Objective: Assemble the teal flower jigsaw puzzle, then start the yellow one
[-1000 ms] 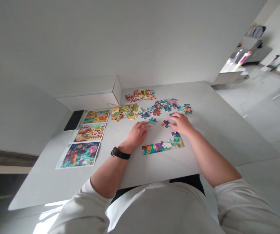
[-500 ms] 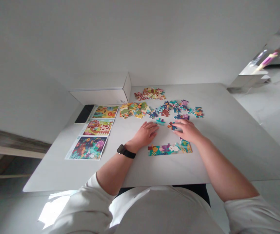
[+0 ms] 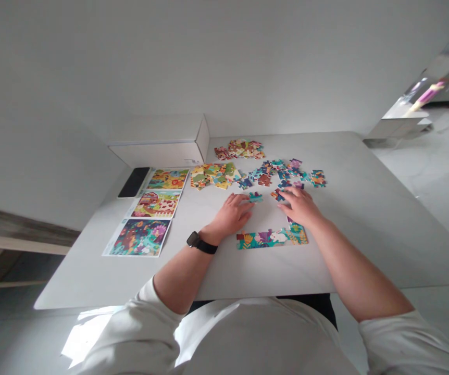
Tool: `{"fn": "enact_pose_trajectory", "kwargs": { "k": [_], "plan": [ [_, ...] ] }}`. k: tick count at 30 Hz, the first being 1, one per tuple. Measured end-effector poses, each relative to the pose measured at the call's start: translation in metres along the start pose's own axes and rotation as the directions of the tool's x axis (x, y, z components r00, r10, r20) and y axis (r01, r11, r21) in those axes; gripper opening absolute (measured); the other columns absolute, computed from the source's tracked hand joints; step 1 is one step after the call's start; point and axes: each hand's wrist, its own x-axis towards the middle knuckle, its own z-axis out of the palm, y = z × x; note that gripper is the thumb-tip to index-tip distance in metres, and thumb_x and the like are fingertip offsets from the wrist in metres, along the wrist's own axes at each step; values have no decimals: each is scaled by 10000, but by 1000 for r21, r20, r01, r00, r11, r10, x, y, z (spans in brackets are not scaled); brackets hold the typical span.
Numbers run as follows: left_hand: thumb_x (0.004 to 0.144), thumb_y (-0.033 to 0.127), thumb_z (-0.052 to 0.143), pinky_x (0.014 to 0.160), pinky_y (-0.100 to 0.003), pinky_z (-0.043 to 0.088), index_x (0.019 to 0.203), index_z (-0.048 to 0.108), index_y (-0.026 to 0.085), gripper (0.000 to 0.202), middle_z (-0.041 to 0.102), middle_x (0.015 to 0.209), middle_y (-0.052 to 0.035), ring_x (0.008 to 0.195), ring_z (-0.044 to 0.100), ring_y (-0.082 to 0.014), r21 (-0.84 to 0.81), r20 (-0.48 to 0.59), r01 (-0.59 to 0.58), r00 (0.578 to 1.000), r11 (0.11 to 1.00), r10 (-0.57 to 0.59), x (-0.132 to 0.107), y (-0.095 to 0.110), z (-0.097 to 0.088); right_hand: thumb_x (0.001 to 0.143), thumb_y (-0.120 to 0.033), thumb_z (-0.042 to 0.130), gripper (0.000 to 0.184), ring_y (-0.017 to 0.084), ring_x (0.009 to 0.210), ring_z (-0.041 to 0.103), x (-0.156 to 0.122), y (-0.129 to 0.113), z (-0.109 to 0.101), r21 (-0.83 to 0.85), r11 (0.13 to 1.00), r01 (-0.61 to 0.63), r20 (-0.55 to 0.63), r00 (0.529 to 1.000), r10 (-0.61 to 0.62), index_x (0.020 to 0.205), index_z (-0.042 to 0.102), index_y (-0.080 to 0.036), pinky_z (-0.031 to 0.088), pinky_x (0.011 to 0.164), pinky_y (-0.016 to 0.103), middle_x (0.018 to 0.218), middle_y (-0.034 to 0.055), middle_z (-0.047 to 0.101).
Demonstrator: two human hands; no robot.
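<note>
My left hand (image 3: 232, 212), with a black watch at the wrist, lies flat on the white table (image 3: 369, 219), fingers stretched toward a teal puzzle piece (image 3: 255, 197) at their tips. My right hand (image 3: 300, 204) rests palm down with its fingertips on an orange and blue puzzle piece (image 3: 277, 195). A joined strip of puzzle (image 3: 269, 238) lies just in front of both hands, its right end partly under my right wrist. Loose blue and teal pieces (image 3: 287, 173) are spread beyond my fingers.
Piles of yellow-green pieces (image 3: 212, 176) and red-brown pieces (image 3: 240, 149) lie further back. A white box (image 3: 162, 146) stands at the back left beside a black phone (image 3: 134, 182). Three picture cards (image 3: 152, 209) lie in a column at left. The table's near edge runs below my forearms.
My right hand has slid slightly forward with the orange and blue piece under its fingertips. My left hand has crept forward until its fingertips reach the teal piece. The view shifted a little.
</note>
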Motion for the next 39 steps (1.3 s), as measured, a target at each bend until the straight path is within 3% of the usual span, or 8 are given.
{"fn": "enact_pose_trajectory", "kwargs": {
  "k": [10, 14, 20, 26, 29, 33, 36, 39],
  "plan": [
    [1087, 350, 560, 1392, -701, 162, 1602, 618, 321, 519, 560, 1706, -67, 1666, 386, -347, -15, 146, -11, 989, 1000, 13, 2, 0, 1, 1041, -376, 694, 386, 337, 1427, 611, 4, -19, -8, 143, 951, 273, -15, 962, -273, 1413, 787, -325, 442, 1266, 588, 1488, 100, 719],
    [1102, 346, 527, 1396, -680, 192, 1584, 634, 271, 499, 567, 1696, -98, 1646, 419, -346, 32, 97, 43, 994, 999, -45, 2, 1, 2, 1030, -373, 720, 375, 336, 1447, 597, 7, -29, -5, 155, 932, 328, 32, 941, -337, 1395, 798, -336, 416, 1273, 609, 1501, 82, 732],
    [1068, 310, 555, 1375, -684, 256, 1564, 632, 266, 504, 582, 1675, -125, 1624, 445, -361, 96, -62, 202, 978, 975, -197, 5, -13, 5, 1053, -390, 678, 451, 355, 1505, 554, 10, -33, 1, 84, 965, 248, 86, 963, -255, 1491, 737, -304, 392, 1277, 622, 1597, 99, 669],
    [1067, 384, 560, 1362, -736, 220, 1593, 597, 240, 547, 579, 1674, -154, 1638, 419, -410, 84, -45, 236, 971, 968, -233, 7, -22, 8, 1073, -417, 645, 524, 360, 1541, 523, 12, -32, 2, 71, 981, 180, 80, 979, -185, 1592, 639, -343, 341, 1311, 657, 1636, 88, 632],
    [1066, 388, 554, 1367, -709, 238, 1560, 621, 250, 517, 648, 1591, -153, 1583, 493, -382, 80, -63, 213, 976, 974, -208, 6, -22, 6, 1070, -386, 633, 488, 349, 1474, 581, 10, -18, -2, 69, 992, 108, -32, 994, -106, 1553, 676, -329, 376, 1304, 618, 1560, 105, 682],
    [1067, 385, 539, 1370, -667, 271, 1521, 648, 249, 486, 677, 1529, -153, 1517, 560, -355, 67, -93, 184, 980, 981, -178, 5, -21, 2, 1044, -332, 625, 431, 368, 1407, 621, 5, 14, -10, 55, 995, -77, -149, 985, 85, 1451, 746, -254, 452, 1248, 588, 1471, 160, 719],
    [1064, 386, 531, 1355, -684, 288, 1507, 660, 243, 483, 677, 1526, -159, 1524, 548, -369, 65, -85, 193, 979, 979, -188, 4, -20, 0, 1037, -311, 610, 414, 371, 1369, 642, 4, 30, -14, 30, 977, -210, -129, 969, 212, 1419, 754, -238, 463, 1222, 601, 1457, 168, 726],
    [1062, 395, 533, 1350, -674, 299, 1489, 677, 240, 476, 673, 1534, -165, 1515, 556, -366, 71, -86, 189, 979, 979, -183, 4, -20, 0, 1026, -312, 638, 380, 360, 1379, 633, 4, 29, -12, 12, 973, -231, -83, 969, 231, 1382, 767, -279, 415, 1245, 627, 1457, 130, 740]
  ]
}}
